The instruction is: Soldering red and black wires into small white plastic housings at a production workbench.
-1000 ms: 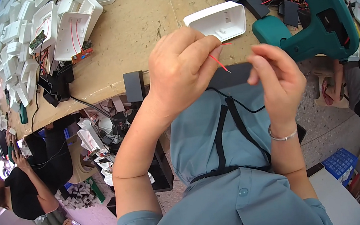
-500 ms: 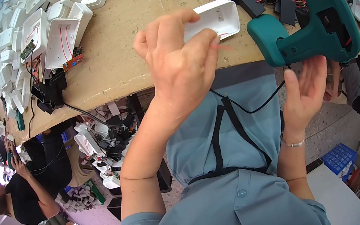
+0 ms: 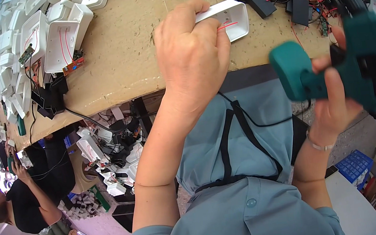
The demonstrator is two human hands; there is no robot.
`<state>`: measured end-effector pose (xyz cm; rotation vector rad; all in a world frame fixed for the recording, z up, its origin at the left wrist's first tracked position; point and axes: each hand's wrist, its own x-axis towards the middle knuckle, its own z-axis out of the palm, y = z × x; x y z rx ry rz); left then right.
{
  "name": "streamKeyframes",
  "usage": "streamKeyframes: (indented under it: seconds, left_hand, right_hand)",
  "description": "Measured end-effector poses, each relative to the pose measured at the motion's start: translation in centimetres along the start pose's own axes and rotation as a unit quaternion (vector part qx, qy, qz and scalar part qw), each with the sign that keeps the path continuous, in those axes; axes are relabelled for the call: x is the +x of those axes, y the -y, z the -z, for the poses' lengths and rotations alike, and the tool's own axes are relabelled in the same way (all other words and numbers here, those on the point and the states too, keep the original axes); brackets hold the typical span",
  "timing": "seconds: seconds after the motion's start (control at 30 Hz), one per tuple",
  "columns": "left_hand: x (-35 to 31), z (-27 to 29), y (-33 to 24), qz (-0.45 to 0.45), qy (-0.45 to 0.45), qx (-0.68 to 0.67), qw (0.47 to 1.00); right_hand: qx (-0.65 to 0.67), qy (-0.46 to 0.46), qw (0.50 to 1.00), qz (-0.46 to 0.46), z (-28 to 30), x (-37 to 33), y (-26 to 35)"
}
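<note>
My left hand (image 3: 190, 50) is closed over the near-left end of a white plastic case (image 3: 240, 19) on the table. Its fingers hide that end of the case. A short red wire (image 3: 229, 25) sticks out from beside my fingertips and lies across the open case. My right hand (image 3: 335, 104) grips the handle of a green pistol-shaped power tool (image 3: 372, 58), held up beyond the table's edge. The tool has a block-shaped base (image 3: 291, 69), a dark front end and a thin metal shaft pointing away; it is partly blurred. A black cord trails below it.
White cases (image 3: 10, 51) are heaped at the far left, near a circuit board (image 3: 74, 64) and a black stand (image 3: 50, 96). Black boxes (image 3: 261, 4) and red wires lie at the back right. A co-worker (image 3: 29, 188) sits at the left.
My right hand has closed around the tool's handle and lifted it off the table, to the right and nearer me. My left hand has settled onto the case, turning it slightly.
</note>
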<state>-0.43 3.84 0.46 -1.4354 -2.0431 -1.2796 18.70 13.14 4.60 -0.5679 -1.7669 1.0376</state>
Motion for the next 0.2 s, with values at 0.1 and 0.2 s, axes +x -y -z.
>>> streamKeyframes:
  seconds: [0.1, 0.2]
  left_hand:
    - [0.1, -0.2, 0.3, -0.009, -0.003, 0.012, 1.0]
    - [0.1, -0.3, 0.1, 0.01, 0.015, 0.028, 0.999]
  right_hand:
    - [0.025, -0.009, 0.999, -0.025, 2.1, -3.2, 0.9]
    - [-0.002, 0.039, 0.993, -0.113, 4.5, -6.4, 1.7]
